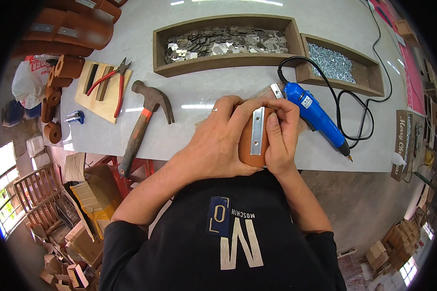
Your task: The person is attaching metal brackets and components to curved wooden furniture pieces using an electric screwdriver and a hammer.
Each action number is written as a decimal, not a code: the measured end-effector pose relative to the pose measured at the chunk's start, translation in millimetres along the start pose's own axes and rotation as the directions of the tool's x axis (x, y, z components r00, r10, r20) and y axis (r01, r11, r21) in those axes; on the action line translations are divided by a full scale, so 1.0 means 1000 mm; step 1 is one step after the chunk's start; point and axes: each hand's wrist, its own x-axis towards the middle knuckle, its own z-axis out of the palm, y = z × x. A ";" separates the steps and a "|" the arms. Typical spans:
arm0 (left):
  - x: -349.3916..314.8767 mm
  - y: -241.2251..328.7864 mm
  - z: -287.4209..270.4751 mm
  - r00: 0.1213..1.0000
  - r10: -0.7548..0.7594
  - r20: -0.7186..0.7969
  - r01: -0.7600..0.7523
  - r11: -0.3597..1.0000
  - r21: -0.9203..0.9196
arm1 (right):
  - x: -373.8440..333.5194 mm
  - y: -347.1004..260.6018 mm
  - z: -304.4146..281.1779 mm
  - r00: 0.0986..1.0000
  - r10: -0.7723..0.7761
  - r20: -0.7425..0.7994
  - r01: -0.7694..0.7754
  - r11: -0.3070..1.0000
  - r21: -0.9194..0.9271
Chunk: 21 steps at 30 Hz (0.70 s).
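At the table's near edge, both my hands hold a reddish-brown wooden piece [246,140] with rounded ends. A narrow metal plate [257,133], fixed by screws, runs along its upper face. My left hand [217,138] wraps round the piece's left side, fingers reaching over the far end. On the right side, my right hand [282,138] grips it with the thumb lying beside the plate. The piece's underside is hidden. Just right of my hands lies a blue electric screwdriver [315,114] with a black cord. A claw hammer [143,123] rests to the left.
Red-handled pliers [119,80] lie on a wooden board [93,97]. Behind my hands stand a wooden tray [228,64] of flat metal pieces and a smaller tray [342,85] of screws. Reddish-brown wooden parts [65,26] fill the far left. A long box [400,145] stands at right.
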 end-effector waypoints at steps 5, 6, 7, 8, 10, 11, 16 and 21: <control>0.009 -0.009 0.006 0.983 0.168 -0.077 -0.169 0.986 -0.008 | -0.001 0.006 -0.005 1.000 -0.013 -0.019 0.012 0.997 -0.077; 0.011 -0.010 0.007 0.983 0.169 -0.071 -0.170 0.985 -0.006 | 0.000 0.009 -0.008 0.999 -0.027 -0.020 0.024 0.989 -0.146; 0.014 -0.011 0.008 0.983 0.171 -0.064 -0.172 0.985 -0.021 | 0.000 0.011 -0.010 0.999 -0.026 -0.027 0.022 0.990 -0.143; 0.012 -0.012 0.003 0.982 0.177 -0.073 -0.180 0.983 -0.036 | 0.002 0.009 -0.006 0.999 -0.035 -0.023 0.031 0.988 -0.149; 0.009 -0.010 -0.007 0.982 0.166 -0.085 -0.169 0.985 -0.034 | 0.007 0.001 0.003 0.998 -0.059 -0.015 0.056 0.985 -0.162; 0.014 -0.011 -0.007 0.985 0.155 -0.079 -0.157 0.987 -0.032 | 0.010 0.001 0.001 0.998 -0.039 -0.042 0.033 0.988 -0.150; 0.010 -0.011 -0.003 0.993 0.104 -0.046 -0.105 0.994 -0.019 | 0.001 0.009 0.003 0.989 -0.035 -0.142 -0.011 0.949 -0.314; 0.012 0.024 -0.004 0.977 0.213 -0.034 -0.211 0.976 0.047 | -0.003 -0.039 -0.010 0.977 -0.156 -0.144 0.098 0.933 -0.347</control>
